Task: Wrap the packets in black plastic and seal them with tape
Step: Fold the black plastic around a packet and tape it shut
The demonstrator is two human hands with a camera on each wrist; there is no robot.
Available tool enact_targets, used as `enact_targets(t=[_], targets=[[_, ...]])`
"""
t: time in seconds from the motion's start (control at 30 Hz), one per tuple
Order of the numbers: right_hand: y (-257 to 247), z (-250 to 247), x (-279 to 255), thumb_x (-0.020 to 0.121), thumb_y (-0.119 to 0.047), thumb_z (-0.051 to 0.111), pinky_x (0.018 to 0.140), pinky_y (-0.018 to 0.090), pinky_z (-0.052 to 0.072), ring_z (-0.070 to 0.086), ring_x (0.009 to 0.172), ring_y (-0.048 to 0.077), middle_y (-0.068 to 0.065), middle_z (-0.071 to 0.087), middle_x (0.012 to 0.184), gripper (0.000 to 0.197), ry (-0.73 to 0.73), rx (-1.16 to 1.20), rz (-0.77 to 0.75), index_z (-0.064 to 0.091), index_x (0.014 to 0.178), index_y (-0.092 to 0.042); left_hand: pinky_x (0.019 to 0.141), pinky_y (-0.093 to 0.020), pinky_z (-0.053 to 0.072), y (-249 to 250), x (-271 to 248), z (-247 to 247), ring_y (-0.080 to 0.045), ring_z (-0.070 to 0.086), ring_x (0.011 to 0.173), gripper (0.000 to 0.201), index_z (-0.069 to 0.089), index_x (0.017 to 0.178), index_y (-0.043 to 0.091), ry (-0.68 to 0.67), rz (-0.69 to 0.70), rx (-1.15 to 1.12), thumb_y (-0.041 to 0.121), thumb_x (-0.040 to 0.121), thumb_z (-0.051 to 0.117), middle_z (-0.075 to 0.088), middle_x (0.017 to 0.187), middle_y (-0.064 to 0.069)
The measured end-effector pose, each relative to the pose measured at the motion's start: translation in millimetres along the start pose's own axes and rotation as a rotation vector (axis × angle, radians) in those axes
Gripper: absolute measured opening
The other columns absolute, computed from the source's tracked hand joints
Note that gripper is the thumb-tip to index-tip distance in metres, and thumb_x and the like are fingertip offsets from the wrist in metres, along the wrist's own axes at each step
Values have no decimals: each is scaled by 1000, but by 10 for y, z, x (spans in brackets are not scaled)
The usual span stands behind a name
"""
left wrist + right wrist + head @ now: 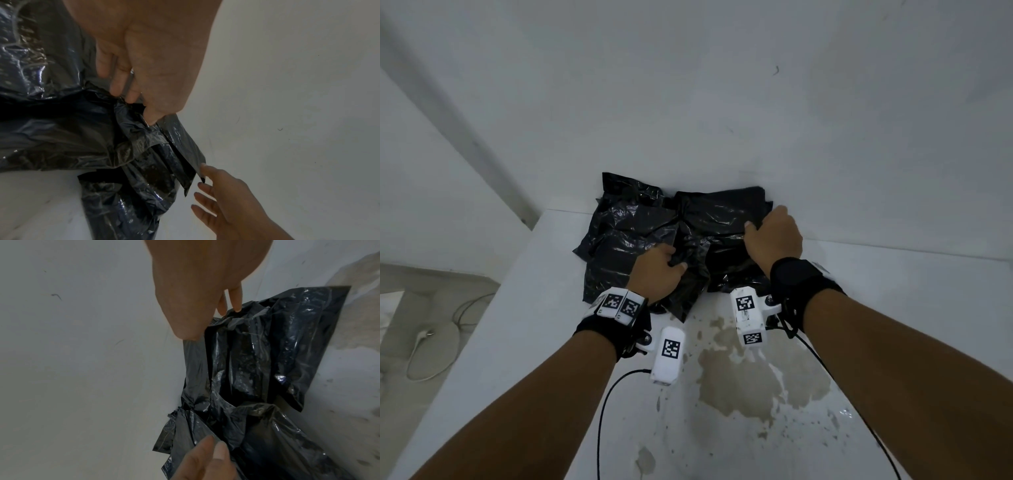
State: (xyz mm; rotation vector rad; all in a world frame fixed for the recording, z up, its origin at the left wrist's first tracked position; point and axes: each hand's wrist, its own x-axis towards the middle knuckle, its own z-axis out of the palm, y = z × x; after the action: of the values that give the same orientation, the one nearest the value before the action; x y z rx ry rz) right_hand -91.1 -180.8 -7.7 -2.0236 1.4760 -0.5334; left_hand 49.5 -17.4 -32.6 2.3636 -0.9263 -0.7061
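Note:
A crumpled sheet of black plastic [640, 233] lies bundled on the white table [544, 308], pushed up against the wall. The packets are hidden inside it and no tape shows in any view. My left hand [674, 262] grips a fold at the bundle's near middle; the left wrist view has its thumb and fingers [151, 118] pinching the plastic [68, 133]. My right hand [760, 224] holds the bundle's right edge, thumb on top and fingers curled over the far side. In the right wrist view, the right hand [213, 321] pinches the plastic's [287, 345] rim.
The wall [722, 102] stands directly behind the bundle. Brown patches of peeled paint [739, 387] mark the table's near part. The table's left edge drops to a floor with a white cable [431, 342]. Black cables [602, 411] trail from the wrist cameras.

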Motion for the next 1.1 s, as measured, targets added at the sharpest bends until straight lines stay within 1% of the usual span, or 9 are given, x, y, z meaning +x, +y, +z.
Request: enact_targets(t=[0.17, 0.3, 0.4, 0.47, 0.57, 0.7, 0.8, 0.9, 1.1], targets=[[-114, -31, 154, 89, -18, 62, 73, 31, 46, 55, 82, 18, -3, 54, 88, 36, -70, 171, 68, 41, 117, -12, 98, -24, 36, 13, 8, -6, -24, 54, 126, 54, 50, 140, 12, -12, 7, -33, 35, 93, 64, 61, 134, -8], [-189, -136, 277, 91, -17, 58, 55, 25, 40, 59, 87, 25, 4, 56, 83, 25, -243, 448, 263, 41, 73, -17, 96, -25, 43, 99, -24, 0, -20, 61, 116, 45, 56, 133, 12, -25, 82, -103, 30, 93, 66, 65, 126, -6], [-232, -215, 286, 95, -17, 54, 50, 21, 27, 65, 99, 30, 10, 66, 101, 8, -387, 228, 197, 56, 91, -11, 99, -29, 47, 168, -58, 30, -18, 63, 112, 38, 61, 127, 13, -114, 143, -115, 27, 93, 66, 68, 120, -3], [-277, -244, 330, 89, -15, 60, 66, 26, 49, 65, 101, 30, 14, 65, 102, 15, -300, 355, 135, 61, 102, -7, 101, -33, 48, 206, -70, 72, -19, 62, 115, 40, 59, 130, 12, -193, 168, -133, 26, 93, 67, 68, 122, -4], [-391, -275, 331, 71, -27, 65, 82, 44, 58, 66, 91, 29, 17, 65, 102, 21, -132, 454, 106, 61, 75, -7, 104, -32, 45, 272, -81, 134, -20, 59, 121, 52, 51, 140, 11, -248, 176, -103, 27, 93, 67, 63, 131, -8], [-465, -542, 245, 81, -27, 70, 93, 25, 42, 44, 125, 12, -3, 41, 145, 18, -20, 483, -36, 65, 73, -11, 104, -30, 43, 331, -94, 176, -24, 55, 125, 61, 44, 147, 10, -263, 169, -60, 29, 93, 66, 57, 137, -11], [-439, -677, 216, 87, -23, 68, 90, 26, 46, 62, 107, 14, -3, 70, 111, 16, 4, 398, -216, 71, 81, -8, 100, -26, 42, 360, -117, 188, -24, 55, 125, 61, 43, 147, 9, -251, 170, -52, 27, 93, 66, 58, 135, -10], [-414, -742, 153, 89, -24, 65, 75, 34, 54, 65, 73, 14, -4, 69, 71, 21, -29, 399, -255, 69, 71, -14, 101, -26, 41, 412, -151, 186, -25, 56, 125, 58, 44, 146, 9, -242, 177, -51, 25, 94, 65, 60, 134, -11], [-375, -984, -47, 89, -21, 69, 81, 38, 59, 71, 81, 13, -1, 75, 83, 13, -45, 527, -316, 78, 92, -12, 100, -30, 43, 565, -190, 78, -28, 58, 121, 39, 56, 131, 4, -73, 190, -31, 19, 95, 61, 65, 125, -11]])
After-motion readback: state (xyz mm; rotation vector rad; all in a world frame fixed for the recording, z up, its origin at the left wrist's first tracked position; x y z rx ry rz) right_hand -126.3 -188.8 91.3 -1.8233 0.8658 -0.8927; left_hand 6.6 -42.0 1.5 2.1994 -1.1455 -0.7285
